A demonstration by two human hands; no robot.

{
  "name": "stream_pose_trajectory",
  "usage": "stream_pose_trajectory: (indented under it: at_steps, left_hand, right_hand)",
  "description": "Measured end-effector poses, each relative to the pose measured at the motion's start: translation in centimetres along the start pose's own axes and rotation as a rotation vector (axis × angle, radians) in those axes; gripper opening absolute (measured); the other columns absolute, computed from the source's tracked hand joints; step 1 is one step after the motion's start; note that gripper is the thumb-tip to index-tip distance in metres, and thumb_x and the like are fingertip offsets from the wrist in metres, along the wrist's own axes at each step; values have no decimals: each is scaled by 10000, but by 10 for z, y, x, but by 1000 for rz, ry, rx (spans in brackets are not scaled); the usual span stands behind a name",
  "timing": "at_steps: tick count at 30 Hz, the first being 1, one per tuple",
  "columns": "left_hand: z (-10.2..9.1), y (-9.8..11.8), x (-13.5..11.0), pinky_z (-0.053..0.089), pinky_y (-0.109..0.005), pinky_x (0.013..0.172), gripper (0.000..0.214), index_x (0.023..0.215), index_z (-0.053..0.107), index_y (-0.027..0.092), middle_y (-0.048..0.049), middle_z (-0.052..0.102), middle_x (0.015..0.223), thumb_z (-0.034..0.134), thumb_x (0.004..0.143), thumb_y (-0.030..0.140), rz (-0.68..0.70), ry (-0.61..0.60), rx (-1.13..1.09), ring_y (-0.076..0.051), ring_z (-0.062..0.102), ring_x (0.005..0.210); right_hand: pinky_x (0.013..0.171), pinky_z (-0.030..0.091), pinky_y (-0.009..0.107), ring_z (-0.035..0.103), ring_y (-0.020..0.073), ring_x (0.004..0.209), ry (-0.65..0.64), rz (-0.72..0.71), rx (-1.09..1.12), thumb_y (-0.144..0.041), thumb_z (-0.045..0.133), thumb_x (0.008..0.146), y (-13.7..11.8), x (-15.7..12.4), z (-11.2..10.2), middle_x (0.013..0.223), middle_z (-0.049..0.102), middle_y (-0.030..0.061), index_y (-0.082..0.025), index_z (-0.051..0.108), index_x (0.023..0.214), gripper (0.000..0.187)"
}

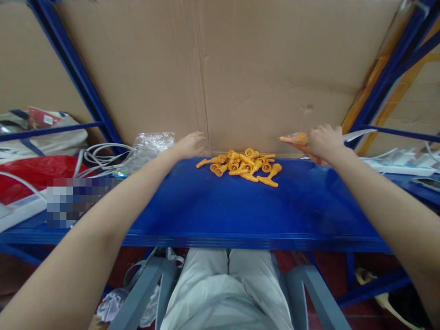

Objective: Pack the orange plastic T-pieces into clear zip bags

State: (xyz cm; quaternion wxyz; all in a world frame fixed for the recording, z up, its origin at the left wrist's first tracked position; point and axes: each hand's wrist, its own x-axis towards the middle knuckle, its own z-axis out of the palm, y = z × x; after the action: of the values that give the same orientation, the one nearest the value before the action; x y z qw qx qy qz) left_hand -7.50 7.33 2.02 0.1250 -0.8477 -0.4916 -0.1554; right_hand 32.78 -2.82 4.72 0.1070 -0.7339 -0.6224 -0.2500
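A pile of orange plastic pipe-shaped pieces (247, 161), each with a cup-like bowl and a stem, lies at the back of the blue table. My left hand (189, 145) is just left of the pile, fingers stretched out, holding nothing that I can see. To the right of the pile, my right hand (323, 140) is closed around a clear plastic bag (298, 138) with orange pieces showing in it. My fingers hide part of the bag, and how many pieces it holds cannot be made out.
Crumpled clear plastic wrap (149, 149) and white cables (103, 153) lie at the left, beside a red bag (41, 172). A white power strip (398, 165) is at the right. A cardboard wall (240, 73) and blue posts (80, 78) bound the table (220, 206).
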Motion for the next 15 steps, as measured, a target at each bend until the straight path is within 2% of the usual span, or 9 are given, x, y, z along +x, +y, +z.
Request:
stream_pose_trajectory:
  at_steps: [2,4,8,12,15]
  left_hand:
    - [4,10,3,234,-423,1204,639,1440,475,141,-113,435,1536,519,841,358,22,11,-70,-279,321,1458]
    - [9,19,5,252,-412,1198,733,1488,400,139,-132,421,1543,576,827,402,1,18,-167,-288,337,1451]
    - [19,30,13,352,-414,1142,978,1550,248,121,-203,421,1525,704,764,482,-16,18,-449,-318,406,1409]
    - [28,34,21,441,-441,1079,969,1551,274,211,-144,580,1396,720,758,543,136,26,-704,-291,542,1291]
    - [30,36,19,475,-435,1057,977,1571,214,265,-102,591,1397,716,775,528,106,28,-816,-253,589,1234]
  right_hand:
    - [943,402,515,539,371,1185,82,-79,33,-198,517,919,-14,5,-9,1191,617,290,-16,661,1088,287]
    - [938,425,506,546,347,1165,175,-145,165,-155,488,890,-28,14,-9,1214,614,234,-75,647,1120,290]
    - [952,449,479,553,318,1123,346,-382,504,-203,499,867,-59,37,11,1168,619,161,-166,627,1147,311]
    - [968,463,460,558,290,1113,369,-530,702,-202,472,867,-99,46,33,1149,637,117,-231,611,1158,323]
    - [994,461,438,569,269,1131,361,-546,802,-162,454,847,-123,47,46,1187,645,110,-217,617,1132,333]
